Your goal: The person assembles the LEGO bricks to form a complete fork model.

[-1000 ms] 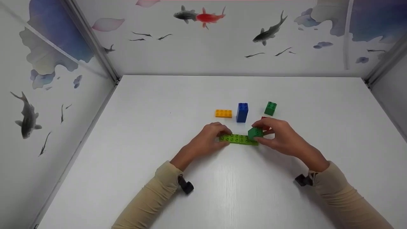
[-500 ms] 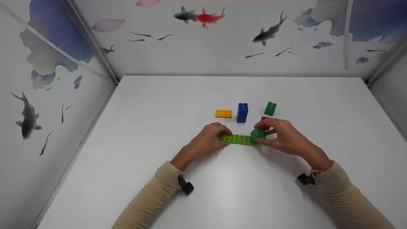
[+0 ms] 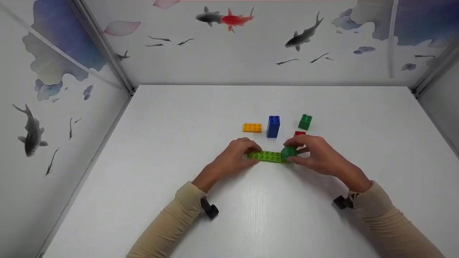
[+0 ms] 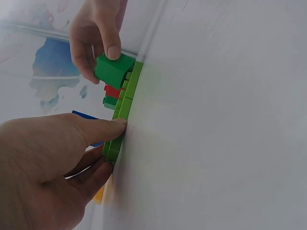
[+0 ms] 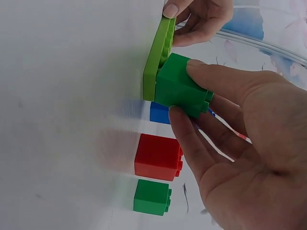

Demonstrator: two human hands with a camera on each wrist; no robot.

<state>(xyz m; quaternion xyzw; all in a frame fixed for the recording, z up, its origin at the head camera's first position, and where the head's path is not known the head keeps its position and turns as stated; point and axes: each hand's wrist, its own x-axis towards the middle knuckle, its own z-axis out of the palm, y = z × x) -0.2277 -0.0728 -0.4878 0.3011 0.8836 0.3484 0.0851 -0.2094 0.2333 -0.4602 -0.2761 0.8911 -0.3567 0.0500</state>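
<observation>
Two flat lime-green toy bricks (image 3: 269,156) lie end to end as one strip on the white table. My left hand (image 3: 236,156) grips the strip's left end between thumb and fingers, as the left wrist view also shows. Between thumb and fingertips my right hand (image 3: 317,154) pinches a dark green block (image 5: 178,85) over the strip's right end. In the left wrist view the block (image 4: 114,71) sits tilted at the studs, its lower edge right against them. A red block (image 5: 157,157) stands just behind the right fingers, mostly hidden in the head view.
Behind the strip stand a flat yellow brick (image 3: 252,128), a tall blue block (image 3: 273,126) and another green block (image 3: 304,122). White walls with painted fish enclose the white table (image 3: 179,114) at the back and left.
The right hand shifted the green block slightly right, then back left and lower onto the strip's right end. More of the red block shows. The left hand has stayed in place.
</observation>
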